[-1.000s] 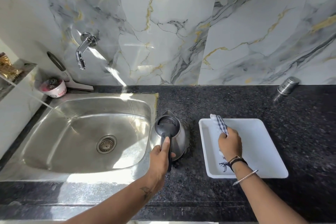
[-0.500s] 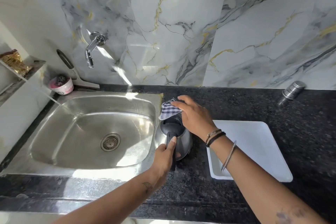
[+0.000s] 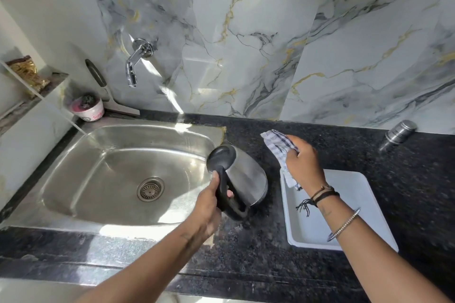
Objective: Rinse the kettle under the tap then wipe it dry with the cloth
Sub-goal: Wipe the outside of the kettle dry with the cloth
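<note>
A steel kettle (image 3: 248,179) with a black lid and handle is tilted toward the sink, its base at the counter's sink edge. My left hand (image 3: 208,206) grips its black handle. A blue-and-white checked cloth (image 3: 278,147) is bunched in my right hand (image 3: 304,163), a little to the right of the kettle and apart from it, above the white tray's far left corner. The chrome tap (image 3: 134,66) sticks out of the marble wall over the sink's back; no water runs from it.
The steel sink (image 3: 73,174) fills the left. A white tray (image 3: 357,194) lies on the black granite counter (image 3: 258,248) at right. A pink tub (image 3: 87,110) and a squeegee (image 3: 108,96) stand behind the sink. A steel shaker (image 3: 400,134) sits at the far right by the wall.
My right hand lifted the cloth from the tray to the kettle's top, then drew back to the right. My left hand has tipped the kettle toward the sink.
</note>
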The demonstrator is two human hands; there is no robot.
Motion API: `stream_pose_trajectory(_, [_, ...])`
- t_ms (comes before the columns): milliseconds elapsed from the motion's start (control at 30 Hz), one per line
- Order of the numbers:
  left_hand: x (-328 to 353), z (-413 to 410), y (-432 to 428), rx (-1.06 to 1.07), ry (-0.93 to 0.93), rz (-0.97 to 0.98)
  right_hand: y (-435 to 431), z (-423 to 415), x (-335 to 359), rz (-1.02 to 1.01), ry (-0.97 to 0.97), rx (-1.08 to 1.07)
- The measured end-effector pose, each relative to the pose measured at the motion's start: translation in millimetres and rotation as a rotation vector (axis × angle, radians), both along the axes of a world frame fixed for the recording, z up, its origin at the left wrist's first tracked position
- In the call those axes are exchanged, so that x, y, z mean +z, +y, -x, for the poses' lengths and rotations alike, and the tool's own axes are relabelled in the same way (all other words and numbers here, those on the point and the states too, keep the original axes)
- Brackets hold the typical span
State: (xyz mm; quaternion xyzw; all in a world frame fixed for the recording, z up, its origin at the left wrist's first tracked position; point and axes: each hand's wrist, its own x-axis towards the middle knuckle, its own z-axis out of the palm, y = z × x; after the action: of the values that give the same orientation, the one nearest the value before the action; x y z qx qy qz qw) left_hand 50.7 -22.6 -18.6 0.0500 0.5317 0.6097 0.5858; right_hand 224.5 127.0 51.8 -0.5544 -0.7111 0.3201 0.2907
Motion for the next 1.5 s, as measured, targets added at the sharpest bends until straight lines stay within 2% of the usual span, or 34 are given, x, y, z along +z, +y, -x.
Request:
stream_pose_trajectory(67, [-1,21,3,0.103,-0.173,-0.060,-2,1,-1,-0.001,0.007,-0.003])
stream_pose_trajectory(300, [-15,70,-3,0.271,-0.522,-0.226,-3,18,3,-0.004,-0.031,0.004])
stream_pose_trajectory(433, [-23,85,-12,0.268,-0.530,-0.254,0,33,13,-0.082,-0.061,0.005])
stream_pose_trajectory(700, [-30,92,-23,0.216,-0.537,-0.250,2,60,17,-0.104,-0.048,0.020])
stream_pose_trajectory(800, [-23,81,-18,0.153,-0.444,-0.242,0,63,18,-0.119,-0.030,0.019])
stream_pose_trajectory(1000, [-3,32,-1,0.007,-0.122,-0.081,-1,43,17,-0.109,-0.012,-0.009])
stream_pose_trajectory(1200, [-4,-19,5,-0.100,0.243,-0.004,-7,12,10,-0.063,0.005,-0.024])
stream_pose_trajectory(1400, [-13,-61,-3,-0.168,0.444,0.099,-14,-13,-6,-0.117,0.035,-0.035])
stream_pose_trajectory(1500, [-10,-65,-3,-0.209,0.537,0.137,-18,-19,-14,-0.139,0.071,0.026])
